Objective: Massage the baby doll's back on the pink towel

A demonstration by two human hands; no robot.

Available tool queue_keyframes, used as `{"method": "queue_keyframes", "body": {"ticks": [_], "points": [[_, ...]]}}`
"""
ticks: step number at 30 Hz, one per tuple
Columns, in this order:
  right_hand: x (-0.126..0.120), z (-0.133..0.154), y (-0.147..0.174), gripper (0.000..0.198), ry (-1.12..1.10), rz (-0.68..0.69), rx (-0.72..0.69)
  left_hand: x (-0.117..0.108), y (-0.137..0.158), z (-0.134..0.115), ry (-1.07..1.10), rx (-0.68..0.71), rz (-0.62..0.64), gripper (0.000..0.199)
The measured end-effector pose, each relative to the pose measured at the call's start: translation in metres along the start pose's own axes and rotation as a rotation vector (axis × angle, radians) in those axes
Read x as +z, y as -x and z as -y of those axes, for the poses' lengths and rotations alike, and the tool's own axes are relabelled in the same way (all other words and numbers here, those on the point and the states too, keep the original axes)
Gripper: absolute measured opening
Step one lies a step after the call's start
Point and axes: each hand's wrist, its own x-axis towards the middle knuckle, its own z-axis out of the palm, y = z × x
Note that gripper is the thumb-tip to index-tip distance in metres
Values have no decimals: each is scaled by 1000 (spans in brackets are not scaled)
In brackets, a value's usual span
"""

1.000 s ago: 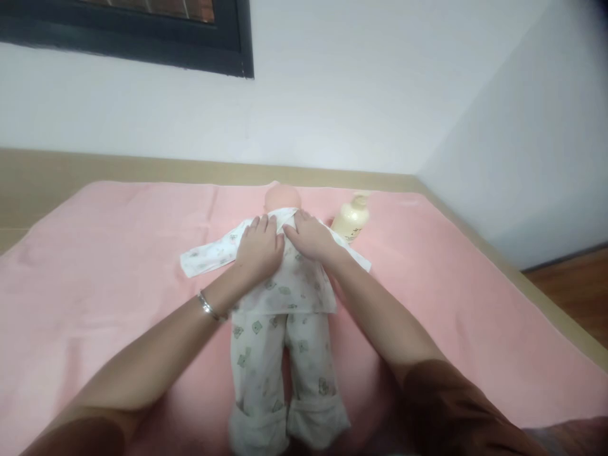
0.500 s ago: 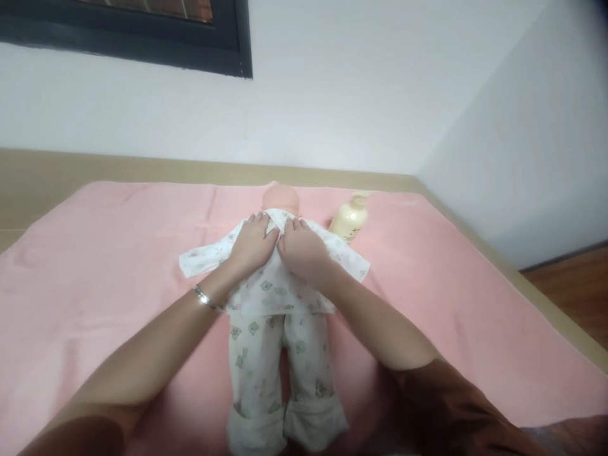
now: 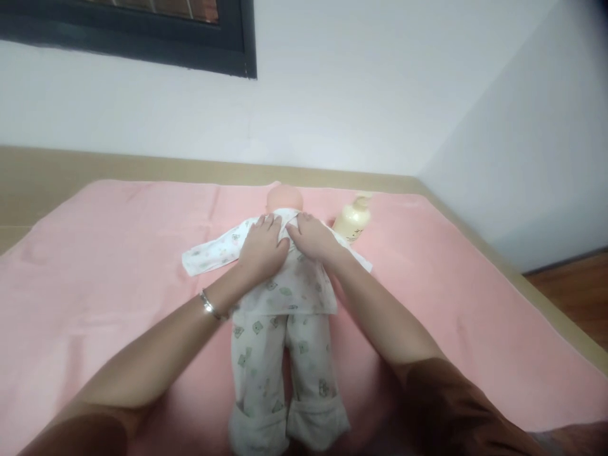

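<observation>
A baby doll (image 3: pixel 285 197) lies on a pink mat, its head toward the wall. It wears a white patterned shirt (image 3: pixel 304 291) with the sleeves spread out, and matching trousers (image 3: pixel 261 361) rolled at the cuffs. My left hand (image 3: pixel 264 250) rests flat on the left side of the shirt's upper part, thumb pointing inward. On the other side, my right hand (image 3: pixel 313 237) lies on the cloth near the doll's right-hand shoulder in view, fingers extended. Both hands press on the shirt without gripping anything visible. A silver bracelet (image 3: pixel 209 305) circles my left wrist.
A cream pump bottle (image 3: pixel 354 218) stands beside the shirt's right sleeve. The pink mat (image 3: pixel 118 272) covers a wooden surface (image 3: pixel 156 168) bordered by a white wall (image 3: pixel 332 95). A dark window frame (image 3: pixel 232 44) is at the upper left.
My right hand has shifted slightly outward and up toward the shoulder, with the thumbs a little apart. The whole scene sits slightly further right in view.
</observation>
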Motion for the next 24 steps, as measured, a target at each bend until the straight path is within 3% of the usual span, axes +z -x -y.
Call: {"method": "queue_keyframes", "body": {"ticks": [7, 10, 16, 24], "points": [[5, 24, 25, 50, 285, -41, -148, -4, -19, 21, 117, -21, -40, 48], [3, 27, 29, 45, 295, -57, -232, -3, -20, 21, 164, -24, -79, 42], [7, 13, 9, 50, 38, -66, -92, 10, -18, 21, 142, -49, -178, 49], [23, 6, -2, 60, -9, -115, -20, 10, -13, 15, 119, -67, -170, 53]]}}
